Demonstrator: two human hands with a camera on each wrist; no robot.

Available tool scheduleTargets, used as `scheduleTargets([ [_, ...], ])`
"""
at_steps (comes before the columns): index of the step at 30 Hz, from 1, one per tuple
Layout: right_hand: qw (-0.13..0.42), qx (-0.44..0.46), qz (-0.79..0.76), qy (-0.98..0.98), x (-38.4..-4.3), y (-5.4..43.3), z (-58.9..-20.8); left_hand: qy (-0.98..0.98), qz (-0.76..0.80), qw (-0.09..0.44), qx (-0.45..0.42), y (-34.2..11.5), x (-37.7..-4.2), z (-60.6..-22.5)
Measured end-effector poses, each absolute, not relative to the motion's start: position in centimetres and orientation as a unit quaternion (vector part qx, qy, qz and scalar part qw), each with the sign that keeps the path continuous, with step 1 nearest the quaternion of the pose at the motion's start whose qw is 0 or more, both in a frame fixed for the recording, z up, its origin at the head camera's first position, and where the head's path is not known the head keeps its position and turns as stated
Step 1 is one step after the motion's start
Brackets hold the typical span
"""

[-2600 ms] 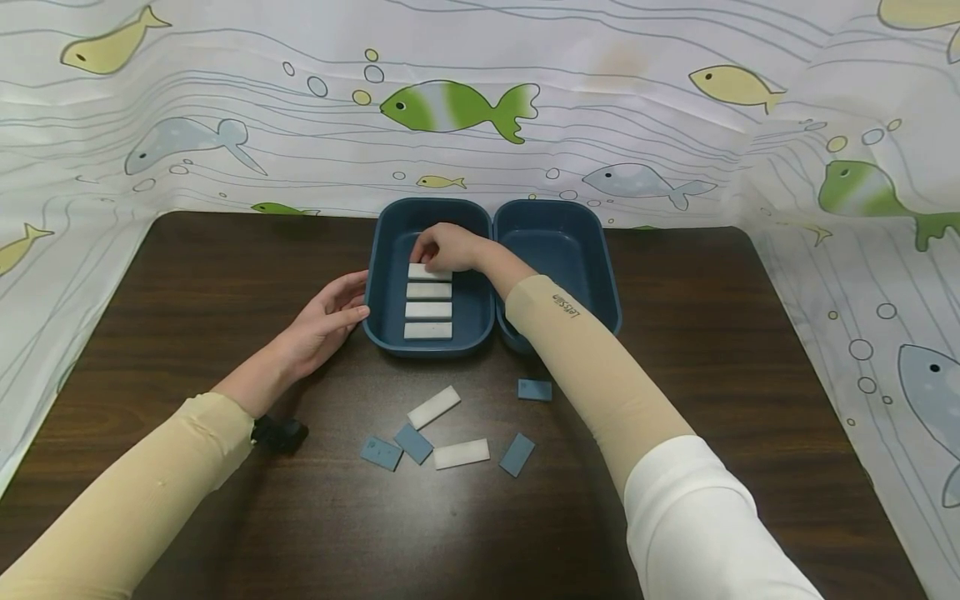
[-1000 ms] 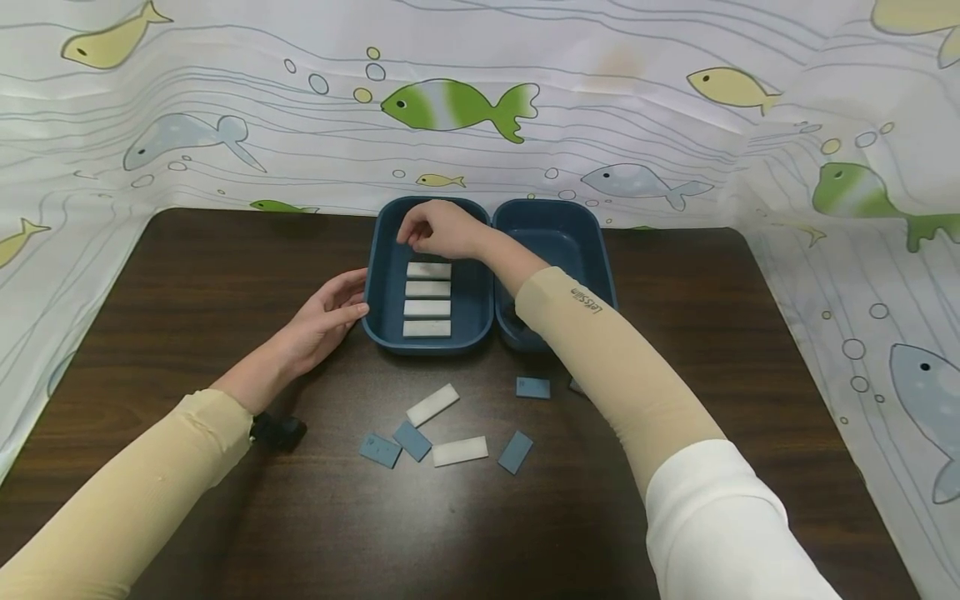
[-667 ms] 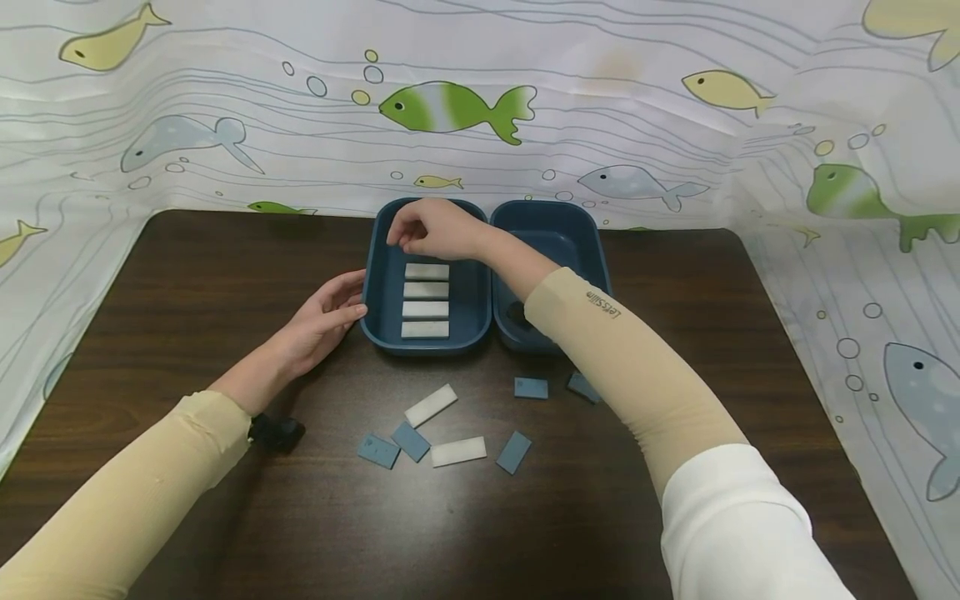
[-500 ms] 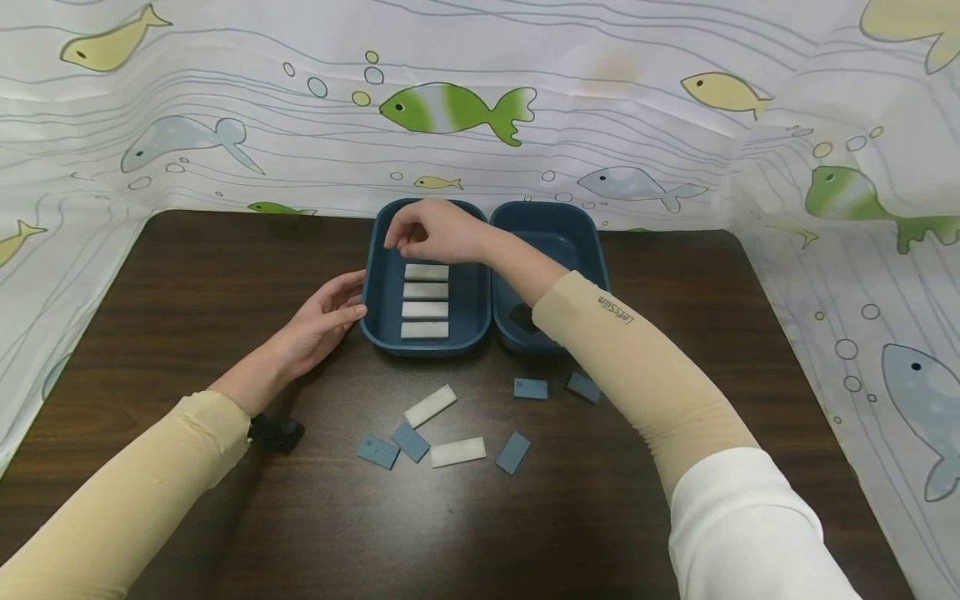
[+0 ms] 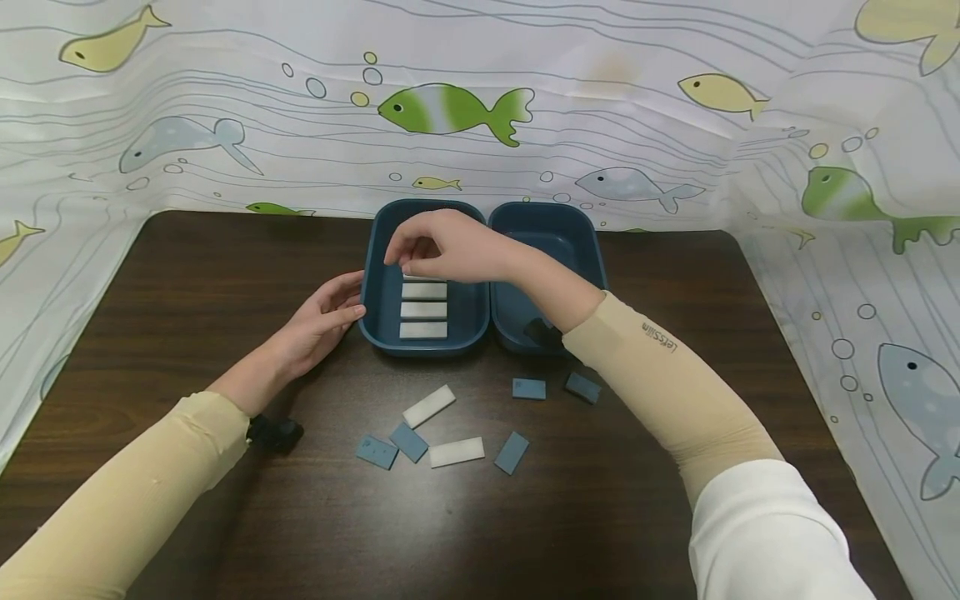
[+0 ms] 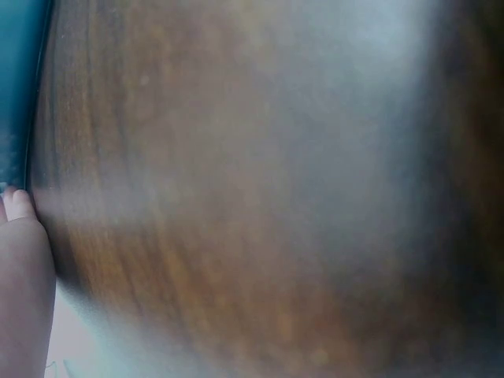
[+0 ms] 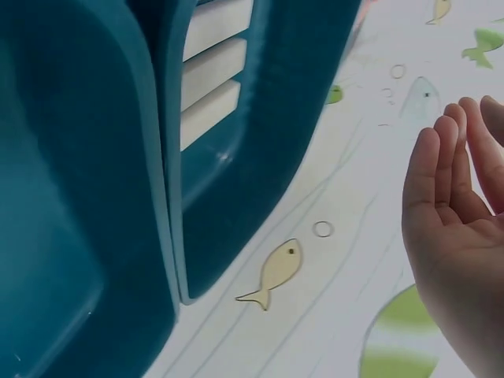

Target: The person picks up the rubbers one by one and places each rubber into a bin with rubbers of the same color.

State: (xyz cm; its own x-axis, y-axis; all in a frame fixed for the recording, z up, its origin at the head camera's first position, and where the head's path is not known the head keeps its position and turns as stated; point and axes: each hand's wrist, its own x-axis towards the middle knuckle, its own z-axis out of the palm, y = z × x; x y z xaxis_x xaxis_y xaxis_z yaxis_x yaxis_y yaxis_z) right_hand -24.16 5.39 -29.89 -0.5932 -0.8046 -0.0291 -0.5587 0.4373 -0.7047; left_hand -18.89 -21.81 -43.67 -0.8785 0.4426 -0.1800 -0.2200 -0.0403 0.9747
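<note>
My left hand (image 5: 318,329) rests at the left side of the left blue box (image 5: 470,321), thumb on the near side and fingers along the wall. Above that box, my right hand (image 5: 465,247) hovers with loosely bent fingers, nothing between them. Under it, several white rectangular blocks (image 5: 423,311) lie in a column inside the box; the farthest is partly covered by the hand. The right wrist view shows the right hand (image 7: 457,213) beside the boxes, with white blocks (image 7: 211,114) in one of them. In the left wrist view, fingertips (image 6: 20,203) meet the box edge (image 6: 35,118).
A second blue box (image 5: 558,221) adjoins on the right. In front lie two white blocks, one angled (image 5: 430,407) and one flatter (image 5: 457,452), among several smaller blue blocks (image 5: 512,453). A fish-patterned sheet (image 5: 285,183) stands behind the dark wooden table (image 5: 247,517).
My right hand has left the farthest white block, risen toward the box's far left, then come slightly nearer. Its forearm has shifted right, uncovering a blue block. The left hand stays.
</note>
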Motion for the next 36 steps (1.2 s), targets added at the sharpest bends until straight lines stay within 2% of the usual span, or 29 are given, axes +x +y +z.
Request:
scheduleTargets([
  [15,0.205,-0.440,-0.337,0.807,-20.2,7.8,-30.3,0.653,0.719,0.224,0.085,-21.7,-18.7,-43.6],
  [36,0.257,-0.457,-0.331,0.785,-17.4,8.8,-33.6,0.652,0.721,0.218,0.087,-21.7,-18.8,-43.8],
])
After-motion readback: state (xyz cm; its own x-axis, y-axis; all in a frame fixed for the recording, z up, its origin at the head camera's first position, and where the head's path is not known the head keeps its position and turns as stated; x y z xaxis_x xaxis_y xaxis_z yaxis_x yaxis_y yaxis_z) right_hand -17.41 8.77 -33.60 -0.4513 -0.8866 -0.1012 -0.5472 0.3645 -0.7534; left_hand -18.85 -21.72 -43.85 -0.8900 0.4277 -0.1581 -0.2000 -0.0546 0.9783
